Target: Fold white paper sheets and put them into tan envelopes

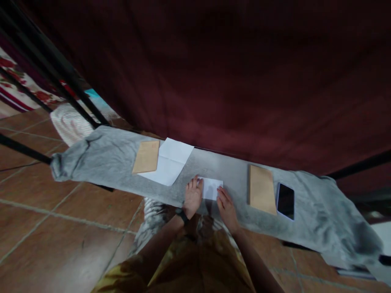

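A small folded white paper [210, 189] lies on the grey cloth in front of me. My left hand [193, 196] rests at its left edge, fingers stretched out and a dark watch on the wrist. At the paper's right edge, my right hand [226, 205] touches the corner with extended fingers. Both palms face down, and neither hand grips the paper. A larger white sheet [172, 160] with a crease across it lies farther left, partly under a flat brown envelope or packet [146, 156].
The long narrow surface is covered by grey cloth [232, 169]. Right of my hands lie a thicker brown packet [262, 189] and a smartphone [286, 201]. A dark red curtain [214, 81] hangs behind. Dark metal bars [55, 61] stand at the left, above the tiled floor [39, 228].
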A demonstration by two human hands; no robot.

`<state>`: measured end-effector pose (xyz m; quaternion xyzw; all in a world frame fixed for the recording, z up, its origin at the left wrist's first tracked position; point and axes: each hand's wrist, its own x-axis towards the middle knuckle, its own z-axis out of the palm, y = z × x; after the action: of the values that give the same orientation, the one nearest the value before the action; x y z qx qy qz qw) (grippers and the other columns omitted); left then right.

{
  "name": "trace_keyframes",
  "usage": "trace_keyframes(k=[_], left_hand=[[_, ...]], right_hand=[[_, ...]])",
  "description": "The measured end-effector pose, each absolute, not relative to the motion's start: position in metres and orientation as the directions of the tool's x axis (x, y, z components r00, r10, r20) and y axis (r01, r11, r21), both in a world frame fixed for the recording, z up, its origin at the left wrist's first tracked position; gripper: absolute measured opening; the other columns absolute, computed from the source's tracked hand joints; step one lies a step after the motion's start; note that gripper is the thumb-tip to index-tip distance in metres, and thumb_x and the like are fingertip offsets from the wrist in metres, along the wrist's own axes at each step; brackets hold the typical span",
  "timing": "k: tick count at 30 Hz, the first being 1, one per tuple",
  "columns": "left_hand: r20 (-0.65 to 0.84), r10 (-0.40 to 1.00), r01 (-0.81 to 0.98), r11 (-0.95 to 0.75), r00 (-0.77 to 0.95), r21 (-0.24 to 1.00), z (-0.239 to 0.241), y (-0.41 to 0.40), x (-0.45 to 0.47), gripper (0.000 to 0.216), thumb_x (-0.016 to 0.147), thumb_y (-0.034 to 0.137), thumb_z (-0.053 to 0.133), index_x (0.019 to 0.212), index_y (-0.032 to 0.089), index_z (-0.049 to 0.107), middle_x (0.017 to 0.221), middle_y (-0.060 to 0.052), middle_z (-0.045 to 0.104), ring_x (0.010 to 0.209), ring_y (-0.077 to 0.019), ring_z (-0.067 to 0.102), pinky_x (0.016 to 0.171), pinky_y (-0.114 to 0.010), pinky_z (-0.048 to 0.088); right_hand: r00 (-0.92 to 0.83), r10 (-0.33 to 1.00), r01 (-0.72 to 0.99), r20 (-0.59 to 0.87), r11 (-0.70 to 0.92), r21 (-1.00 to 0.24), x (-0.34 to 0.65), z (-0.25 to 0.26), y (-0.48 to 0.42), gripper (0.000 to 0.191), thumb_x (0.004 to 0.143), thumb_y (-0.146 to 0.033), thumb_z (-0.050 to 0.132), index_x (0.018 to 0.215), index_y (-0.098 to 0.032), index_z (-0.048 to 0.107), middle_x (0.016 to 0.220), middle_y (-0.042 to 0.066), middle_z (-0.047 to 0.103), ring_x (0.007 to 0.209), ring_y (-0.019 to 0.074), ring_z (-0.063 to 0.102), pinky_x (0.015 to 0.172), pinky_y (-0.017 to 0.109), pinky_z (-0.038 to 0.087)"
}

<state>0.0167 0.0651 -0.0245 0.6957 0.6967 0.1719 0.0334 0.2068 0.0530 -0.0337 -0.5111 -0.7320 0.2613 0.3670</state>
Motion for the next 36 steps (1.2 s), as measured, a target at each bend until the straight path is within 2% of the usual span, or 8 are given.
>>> trace_keyframes(k=[4,7,11,16,20,24,31,36], left_hand=[[0.217,0.958,0.963,-0.223,0.188,0.152,-0.036,0.058,0.029,0.050,0.097,0.023,0.038,0.147,0.019,0.041,0.157,-0.010,0.039,0.146,-0.0238,0.032,0.118,-0.048,0.029],[0.219,0.939,0.951,-0.293,0.266,0.102,-0.039,0.056,0.029,0.053,0.097,0.024,0.037,0.149,0.012,0.037,0.156,-0.013,0.039,0.147,-0.0231,0.030,0.121,-0.048,0.023],[0.227,0.926,0.939,-0.329,0.301,0.098,-0.037,0.055,0.026,0.054,0.097,0.027,0.037,0.147,0.006,0.040,0.155,-0.016,0.039,0.148,-0.0238,0.029,0.122,-0.047,0.020],[0.233,0.921,0.928,-0.348,0.312,0.135,-0.031,0.053,0.023,0.058,0.099,0.036,0.035,0.148,0.006,0.038,0.158,-0.016,0.035,0.149,-0.0245,0.026,0.123,-0.045,0.017],[0.208,0.920,0.918,-0.366,0.332,0.152,-0.029,0.055,0.017,0.061,0.097,0.040,0.037,0.150,0.009,0.036,0.158,-0.016,0.034,0.149,-0.0254,0.024,0.123,-0.047,0.015],[0.184,0.935,0.927,-0.334,0.303,0.171,-0.029,0.062,0.009,0.062,0.097,0.041,0.038,0.150,0.009,0.035,0.159,-0.017,0.032,0.149,-0.0256,0.025,0.123,-0.047,0.014],[0.158,0.955,0.941,-0.280,0.252,0.190,-0.028,0.070,0.004,0.074,0.096,0.058,0.036,0.150,0.007,0.032,0.159,-0.019,0.032,0.150,-0.0292,0.023,0.122,-0.050,0.014],[0.160,0.957,0.947,-0.269,0.242,0.174,-0.029,0.068,0.005,0.076,0.096,0.061,0.033,0.150,0.007,0.034,0.159,-0.020,0.031,0.149,-0.0308,0.023,0.122,-0.052,0.013]], right_hand=[[-0.363,0.873,0.669,0.327,0.488,-0.561,0.185,-0.036,0.072,0.047,0.103,-0.029,0.029,0.141,-0.012,0.051,0.146,0.015,0.051,0.138,0.0231,0.044,0.114,0.047,0.038],[-0.472,0.823,0.723,0.314,0.566,-0.396,0.174,-0.039,0.086,0.048,0.104,-0.025,0.025,0.141,-0.012,0.051,0.147,0.014,0.050,0.140,0.0223,0.042,0.115,0.046,0.035],[-0.552,0.784,0.761,0.283,0.613,-0.214,0.172,-0.041,0.093,0.047,0.104,-0.024,0.026,0.143,-0.010,0.049,0.151,0.015,0.046,0.143,0.0233,0.036,0.118,0.047,0.028],[-0.548,0.795,0.800,0.259,0.589,-0.116,0.179,-0.045,0.085,0.048,0.104,-0.021,0.028,0.147,-0.007,0.042,0.155,0.018,0.037,0.147,0.0262,0.030,0.117,0.052,0.026],[-0.543,0.807,0.811,0.233,0.576,-0.105,0.186,-0.047,0.078,0.048,0.104,-0.026,0.032,0.149,-0.011,0.041,0.158,0.016,0.032,0.147,0.0280,0.029,0.117,0.053,0.026],[-0.480,0.844,0.835,0.238,0.523,-0.172,0.190,-0.048,0.072,0.052,0.104,-0.035,0.034,0.151,-0.011,0.037,0.158,0.018,0.031,0.146,0.0293,0.030,0.115,0.055,0.028],[-0.398,0.877,0.845,0.270,0.465,-0.265,0.193,-0.052,0.060,0.055,0.104,-0.039,0.031,0.152,-0.012,0.035,0.158,0.019,0.030,0.146,0.0303,0.030,0.116,0.057,0.027],[-0.314,0.896,0.853,0.315,0.412,-0.321,0.196,-0.055,0.048,0.058,0.104,-0.042,0.032,0.151,-0.009,0.034,0.158,0.021,0.031,0.144,0.0321,0.033,0.115,0.057,0.030]])
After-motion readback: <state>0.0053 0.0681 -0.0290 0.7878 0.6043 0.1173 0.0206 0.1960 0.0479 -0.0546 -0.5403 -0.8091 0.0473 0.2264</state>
